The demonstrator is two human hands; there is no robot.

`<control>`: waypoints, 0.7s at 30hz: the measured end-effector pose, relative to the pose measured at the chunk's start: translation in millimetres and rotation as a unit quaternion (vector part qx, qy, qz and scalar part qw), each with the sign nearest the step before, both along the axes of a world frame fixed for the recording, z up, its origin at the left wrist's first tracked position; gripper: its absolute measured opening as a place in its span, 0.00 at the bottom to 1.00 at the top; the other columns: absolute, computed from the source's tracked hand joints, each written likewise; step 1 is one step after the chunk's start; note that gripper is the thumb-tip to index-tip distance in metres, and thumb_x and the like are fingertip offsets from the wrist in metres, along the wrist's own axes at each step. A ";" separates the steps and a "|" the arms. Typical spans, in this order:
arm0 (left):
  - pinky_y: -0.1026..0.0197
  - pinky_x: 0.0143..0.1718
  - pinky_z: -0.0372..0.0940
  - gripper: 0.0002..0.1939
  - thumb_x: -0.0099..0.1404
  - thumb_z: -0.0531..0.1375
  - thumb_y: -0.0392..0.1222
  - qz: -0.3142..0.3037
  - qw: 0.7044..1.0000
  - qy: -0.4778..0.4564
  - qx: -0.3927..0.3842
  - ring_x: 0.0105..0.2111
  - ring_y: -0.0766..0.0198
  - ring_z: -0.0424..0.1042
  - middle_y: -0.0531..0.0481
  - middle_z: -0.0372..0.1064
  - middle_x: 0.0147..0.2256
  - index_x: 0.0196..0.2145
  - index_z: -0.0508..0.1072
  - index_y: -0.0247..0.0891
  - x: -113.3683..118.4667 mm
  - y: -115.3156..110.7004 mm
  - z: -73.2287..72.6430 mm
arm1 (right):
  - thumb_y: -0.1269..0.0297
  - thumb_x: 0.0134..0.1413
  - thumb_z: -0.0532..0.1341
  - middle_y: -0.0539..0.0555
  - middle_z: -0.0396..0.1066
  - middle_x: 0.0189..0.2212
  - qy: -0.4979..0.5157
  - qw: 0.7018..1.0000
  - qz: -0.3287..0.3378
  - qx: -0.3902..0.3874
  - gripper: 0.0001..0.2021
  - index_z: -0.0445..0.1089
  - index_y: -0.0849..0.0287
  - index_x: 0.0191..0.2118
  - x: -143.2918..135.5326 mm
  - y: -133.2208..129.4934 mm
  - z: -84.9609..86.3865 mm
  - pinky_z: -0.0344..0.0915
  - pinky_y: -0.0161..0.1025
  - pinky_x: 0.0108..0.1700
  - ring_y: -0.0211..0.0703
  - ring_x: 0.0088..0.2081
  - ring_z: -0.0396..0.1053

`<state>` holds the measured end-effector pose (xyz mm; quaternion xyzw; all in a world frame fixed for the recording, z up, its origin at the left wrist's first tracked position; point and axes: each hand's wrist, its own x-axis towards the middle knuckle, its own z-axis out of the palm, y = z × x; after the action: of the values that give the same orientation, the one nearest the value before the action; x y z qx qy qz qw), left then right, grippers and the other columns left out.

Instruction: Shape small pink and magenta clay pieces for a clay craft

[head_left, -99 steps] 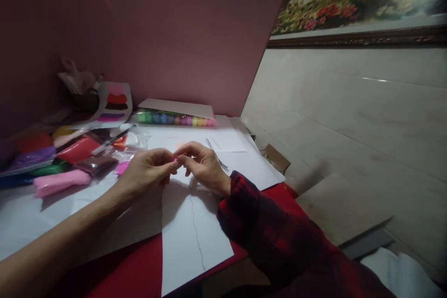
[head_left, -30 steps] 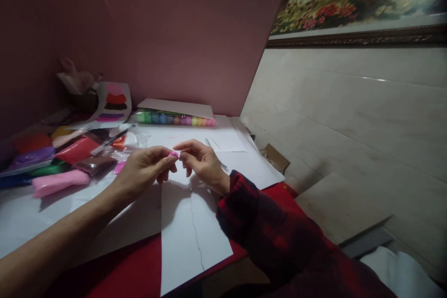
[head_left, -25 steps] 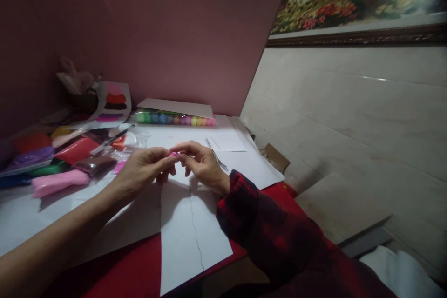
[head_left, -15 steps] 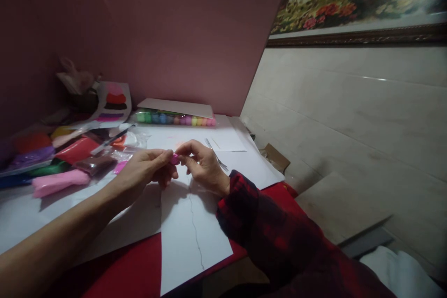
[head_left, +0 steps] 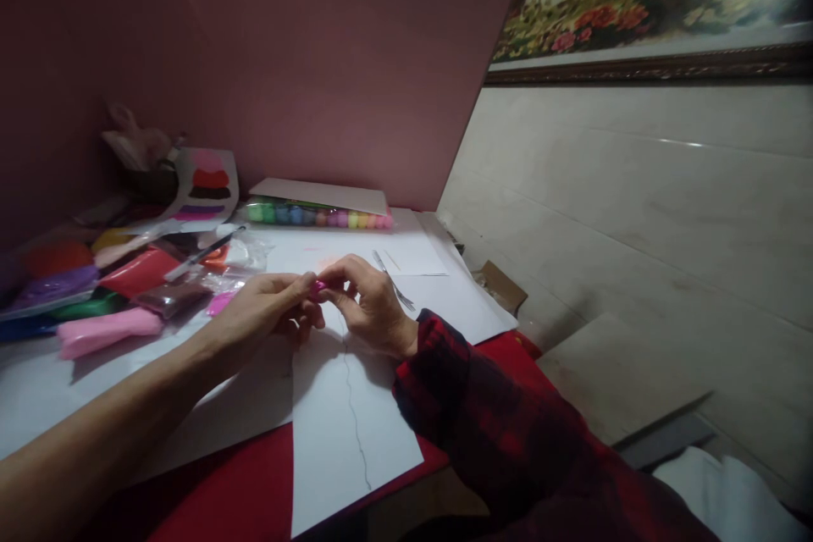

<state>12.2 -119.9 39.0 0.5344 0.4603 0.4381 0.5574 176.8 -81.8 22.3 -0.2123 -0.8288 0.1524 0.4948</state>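
Observation:
A small lump of magenta modelling clay (head_left: 317, 291) is pinched between my two hands, above the white paper. My left hand (head_left: 278, 305) grips it from the left with thumb and fingers. From the right, my right hand (head_left: 363, 298) presses on it with thumb and forefinger, covering part of it. Beneath my hands lies a sheet of white paper (head_left: 336, 457) with a wavy pencil line (head_left: 354, 415) running down it. A metal fork (head_left: 392, 279) rests just beyond my right hand.
Packets of coloured clay, among them a pink packet (head_left: 111, 332) and a red packet (head_left: 141, 273), crowd the left side. A clear pack of multicoloured pieces (head_left: 318, 215) lies at the back. A cardboard box (head_left: 501, 286) is beyond the table's right edge, near the tiled wall.
My right thumb and forefinger have shifted slightly to the left and cover more of the magenta clay. My left hand has barely moved.

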 end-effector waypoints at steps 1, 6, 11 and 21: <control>0.66 0.20 0.61 0.21 0.58 0.62 0.57 -0.006 1.000 -0.004 -0.008 0.19 0.67 0.66 0.47 0.70 0.22 0.26 0.74 0.33 0.0 -0.3 -0.2 | 0.71 0.57 0.59 0.51 0.67 0.31 -0.003 1.000 -0.003 0.001 0.02 0.66 0.58 0.35 0.1 0.0 -0.2 0.66 0.38 0.36 0.38 0.34 0.65; 0.66 0.20 0.62 0.18 0.56 0.64 0.54 -0.024 0.998 -0.038 -0.033 0.19 0.68 0.66 0.48 0.71 0.22 0.25 0.72 0.33 -1.3 1.2 -2.2 | 0.70 0.57 0.60 0.52 0.67 0.32 -0.008 1.000 0.008 0.005 0.01 0.66 0.59 0.35 0.9 1.1 -0.9 0.67 0.37 0.35 0.38 0.34 0.66; 0.66 0.20 0.62 0.18 0.56 0.65 0.53 -0.013 0.999 -0.040 -0.024 0.19 0.67 0.66 0.49 0.70 0.22 0.24 0.71 0.33 -1.9 1.9 -3.3 | 0.71 0.58 0.59 0.51 0.67 0.30 0.005 0.999 -0.001 0.032 0.02 0.66 0.60 0.34 0.2 2.5 -1.9 0.66 0.37 0.36 0.37 0.33 0.65; 0.66 0.22 0.62 0.15 0.57 0.64 0.50 -0.024 1.000 -0.012 0.001 0.20 0.68 0.66 0.49 0.72 0.23 0.25 0.71 0.35 -2.1 3.2 -3.4 | 0.70 0.57 0.59 0.52 0.67 0.30 0.008 1.000 -0.012 -0.015 0.03 0.67 0.60 0.33 0.7 -0.9 1.3 0.66 0.37 0.36 0.37 0.33 0.65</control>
<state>10.1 -116.7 35.6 0.5403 0.4403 0.4314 0.5729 177.5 -82.7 23.6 -0.2280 -0.8200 0.1604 0.4999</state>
